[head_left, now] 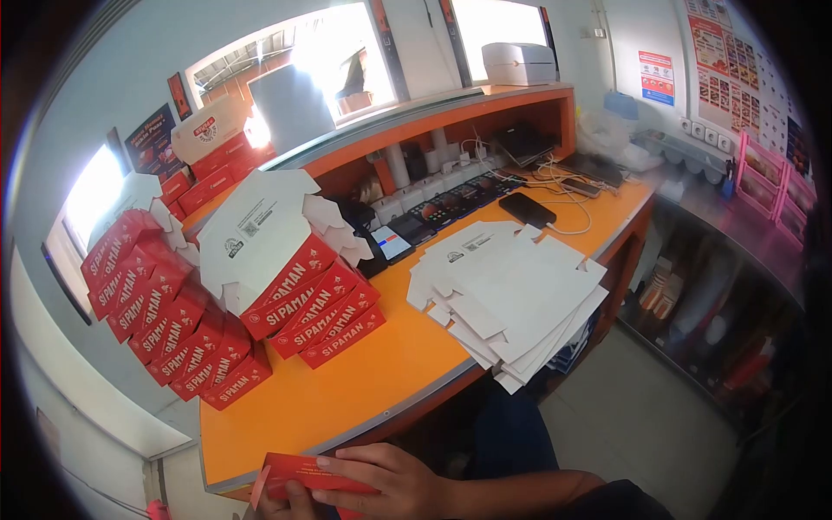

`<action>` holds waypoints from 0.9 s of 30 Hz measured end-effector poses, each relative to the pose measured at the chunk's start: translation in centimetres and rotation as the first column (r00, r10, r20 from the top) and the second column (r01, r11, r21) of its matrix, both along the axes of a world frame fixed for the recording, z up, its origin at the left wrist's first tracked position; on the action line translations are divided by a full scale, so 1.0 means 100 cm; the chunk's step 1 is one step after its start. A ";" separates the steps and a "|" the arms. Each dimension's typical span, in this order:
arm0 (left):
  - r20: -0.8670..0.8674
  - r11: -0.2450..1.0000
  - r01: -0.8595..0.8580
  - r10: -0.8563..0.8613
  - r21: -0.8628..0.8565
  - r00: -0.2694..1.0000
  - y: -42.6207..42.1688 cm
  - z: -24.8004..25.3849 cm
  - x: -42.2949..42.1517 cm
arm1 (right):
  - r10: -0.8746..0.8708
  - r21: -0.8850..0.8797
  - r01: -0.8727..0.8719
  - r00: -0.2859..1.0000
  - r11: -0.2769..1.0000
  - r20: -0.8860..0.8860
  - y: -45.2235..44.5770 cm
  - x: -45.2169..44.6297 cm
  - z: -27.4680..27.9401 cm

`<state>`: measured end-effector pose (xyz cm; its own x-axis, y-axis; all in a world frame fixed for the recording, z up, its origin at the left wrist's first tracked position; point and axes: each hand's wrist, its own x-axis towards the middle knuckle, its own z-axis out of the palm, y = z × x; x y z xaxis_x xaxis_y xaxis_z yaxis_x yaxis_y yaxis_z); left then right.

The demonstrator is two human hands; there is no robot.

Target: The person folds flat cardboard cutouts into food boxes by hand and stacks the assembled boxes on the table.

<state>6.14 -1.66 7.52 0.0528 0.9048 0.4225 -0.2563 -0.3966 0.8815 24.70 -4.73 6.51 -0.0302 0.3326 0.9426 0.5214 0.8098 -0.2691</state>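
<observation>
At the bottom edge of the head view a red cardboard box (299, 471), partly folded, is cut off by the frame. My right hand (394, 482) reaches in from the right, its fingers laid over the red panel and gripping it. Of my left hand (300, 499), only a finger or thumb shows, pressed against the box near its left side; the rest lies out of frame. Beyond them, on the orange counter (347, 400), is a pile of flat white box blanks (511, 290). Folded red boxes (316, 299) with white lids stand stacked to its left.
Another tall stack of red boxes (173, 321) leans at the counter's left end. Phones (527, 209), a lit phone (393, 243) and charging cables lie along the back. A white printer (519, 65) sits on the upper shelf. A metal side table (737, 204) holds pink racks (763, 178).
</observation>
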 end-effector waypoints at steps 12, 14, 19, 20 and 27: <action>-0.169 0.975 0.188 -0.167 0.118 0.971 -0.018 0.013 0.018 | -0.049 -0.048 0.038 0.966 0.998 -0.253 -0.006 -0.022 -0.026; -0.170 0.990 0.140 -0.133 0.028 0.976 -0.016 0.020 0.018 | 0.014 -0.090 -0.036 0.973 0.995 -0.229 -0.007 -0.026 -0.033; -0.701 0.986 0.038 0.087 0.161 0.708 -0.001 0.025 -0.012 | 0.195 -0.244 -0.327 0.875 0.913 -0.444 -0.008 -0.016 -0.031; -0.776 0.980 0.097 0.076 0.174 0.626 0.006 0.021 -0.022 | 0.162 -0.278 -0.311 0.878 0.909 -0.450 -0.005 -0.011 -0.033; -0.845 0.960 0.187 0.079 0.206 0.529 0.008 0.049 0.010 | 0.166 -0.316 -0.307 0.900 0.898 -0.403 0.023 0.038 -0.036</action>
